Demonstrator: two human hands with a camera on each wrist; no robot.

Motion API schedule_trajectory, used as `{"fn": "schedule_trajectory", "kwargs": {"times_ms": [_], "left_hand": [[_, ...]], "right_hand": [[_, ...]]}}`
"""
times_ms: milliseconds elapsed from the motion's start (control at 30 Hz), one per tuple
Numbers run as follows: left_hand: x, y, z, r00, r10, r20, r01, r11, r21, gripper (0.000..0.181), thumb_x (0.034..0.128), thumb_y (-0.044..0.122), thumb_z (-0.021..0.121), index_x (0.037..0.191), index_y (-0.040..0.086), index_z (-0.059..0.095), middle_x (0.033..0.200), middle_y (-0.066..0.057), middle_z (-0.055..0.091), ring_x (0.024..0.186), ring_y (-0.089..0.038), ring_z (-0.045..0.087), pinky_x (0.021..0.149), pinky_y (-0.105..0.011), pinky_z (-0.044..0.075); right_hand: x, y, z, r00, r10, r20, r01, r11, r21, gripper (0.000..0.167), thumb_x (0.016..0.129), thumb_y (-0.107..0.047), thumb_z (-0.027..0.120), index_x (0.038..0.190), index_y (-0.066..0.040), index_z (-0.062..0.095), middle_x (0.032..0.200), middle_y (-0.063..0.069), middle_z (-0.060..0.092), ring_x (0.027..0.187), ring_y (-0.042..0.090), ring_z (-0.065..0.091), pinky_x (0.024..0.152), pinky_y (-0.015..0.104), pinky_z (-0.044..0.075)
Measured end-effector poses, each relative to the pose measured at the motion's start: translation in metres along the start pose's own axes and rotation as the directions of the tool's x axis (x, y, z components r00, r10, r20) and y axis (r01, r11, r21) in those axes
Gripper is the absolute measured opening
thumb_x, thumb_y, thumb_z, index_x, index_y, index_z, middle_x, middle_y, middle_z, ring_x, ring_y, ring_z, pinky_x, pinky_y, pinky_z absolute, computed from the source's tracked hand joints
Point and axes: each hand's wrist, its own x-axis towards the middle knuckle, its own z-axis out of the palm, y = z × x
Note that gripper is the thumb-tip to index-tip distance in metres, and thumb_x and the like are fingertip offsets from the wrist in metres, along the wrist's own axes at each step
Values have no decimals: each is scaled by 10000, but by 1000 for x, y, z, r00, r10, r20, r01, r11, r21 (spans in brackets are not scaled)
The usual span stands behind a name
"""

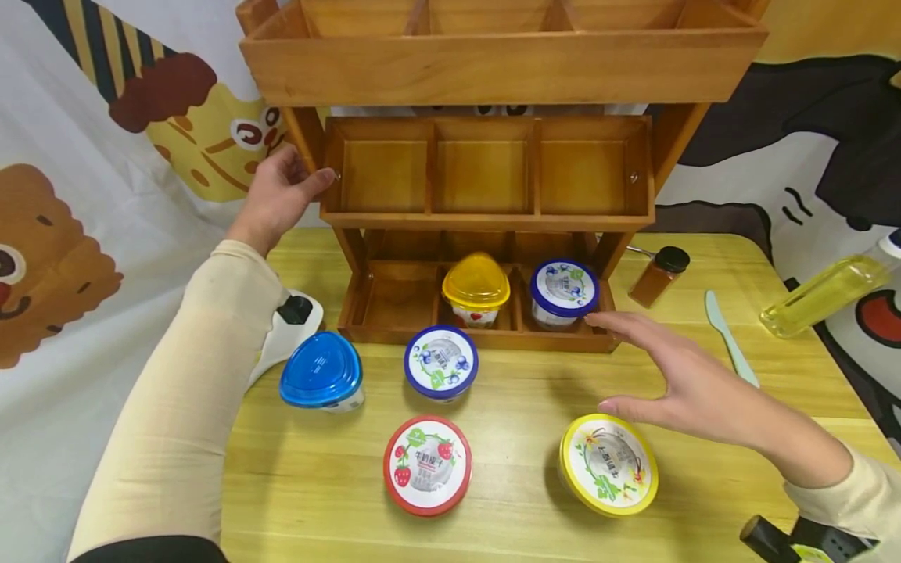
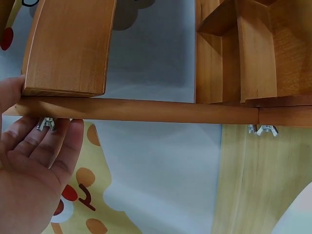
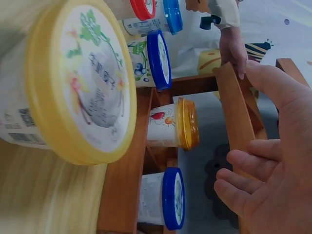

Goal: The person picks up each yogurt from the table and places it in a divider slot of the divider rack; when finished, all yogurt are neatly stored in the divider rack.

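My left hand [image 1: 281,191] holds the left upright of a wooden three-tier rack [image 1: 503,70] beside its middle tray. In the left wrist view the thumb lies on one side of the post [image 2: 161,111] and the fingers on the other, around a wing nut [image 2: 46,124]. Over the table, my right hand [image 1: 693,383] is spread and holds nothing. Below its thumb stands a yellow-lidded cup [image 1: 611,465]; beyond its fingertips, a blue-lidded cup [image 1: 563,288] sits in the bottom tray's right compartment. The middle compartment has a cup with a domed yellow lid [image 1: 476,283].
On the table stand a blueberry cup [image 1: 441,362], a red-lidded strawberry cup [image 1: 428,466] and a cup with a domed blue lid [image 1: 321,370]. To the right are a spice jar [image 1: 659,276], a pale green knife [image 1: 730,338] and an oil bottle [image 1: 827,295].
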Motion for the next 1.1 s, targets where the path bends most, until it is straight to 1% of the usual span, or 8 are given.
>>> {"fn": "schedule_trajectory", "kwargs": {"times_ms": [133,267,333,533,667,800,967,1100], "left_hand": [[1,0,0,1000,1,6,-1,1000,-18,253,961,390,616,1108,205,526,968,71,515,890,-101,488,769,-263,395],[2,0,0,1000,-6,18,7,999,-46,368,963,374,617,1270,190,529,1062,101,572,989,-72,548,857,-238,433],[2,1,0,1000,-9,19,10,999,-51,403,964,368,617,1308,182,520,1084,104,580,1016,-68,561,887,-244,445],[1,1,1,1000,-9,18,10,998,-56,369,963,356,621,1273,178,526,1052,103,573,988,-60,563,856,-225,450],[1,0,1,1000,-4,11,5,999,-49,261,959,358,628,1146,202,534,983,83,540,914,-69,534,784,-217,435],[0,0,0,1000,-11,8,12,1000,-26,227,958,388,622,1053,216,507,941,59,489,870,-100,481,753,-256,401],[0,2,1,1000,-17,19,17,999,-30,271,963,390,613,1139,209,515,993,74,519,927,-95,510,804,-241,421],[0,2,1,999,-21,29,23,999,-47,346,965,386,610,1241,200,516,1055,85,549,995,-94,541,890,-258,447]], "right_hand": [[-10,2,3,999,24,26,-24,1000,7,870,775,-416,831,1498,-251,376,1472,59,477,1262,325,530,950,603,438],[-19,5,9,997,30,65,-32,999,23,866,789,-440,814,1503,-249,363,1488,64,454,1263,335,526,946,609,439],[-23,7,12,997,27,78,-30,999,31,863,790,-454,807,1501,-248,366,1494,51,446,1264,329,528,945,604,445],[-35,14,25,993,22,113,-27,999,42,889,772,-521,793,1502,-262,358,1485,39,454,1281,320,517,939,605,454],[-43,17,33,987,31,160,-43,996,72,955,753,-573,779,1525,-268,306,1495,68,430,1307,344,482,940,614,451],[-49,17,39,982,39,187,-51,997,59,1019,723,-624,767,1540,-297,255,1512,36,399,1322,305,464,941,545,481],[-55,15,47,984,28,175,-34,999,36,1088,692,-641,776,1555,-289,216,1544,-14,348,1331,229,448,958,421,501],[-59,14,53,985,16,171,-24,999,47,1148,676,-621,802,1569,-261,177,1572,-11,294,1341,227,428,958,412,500]]}}
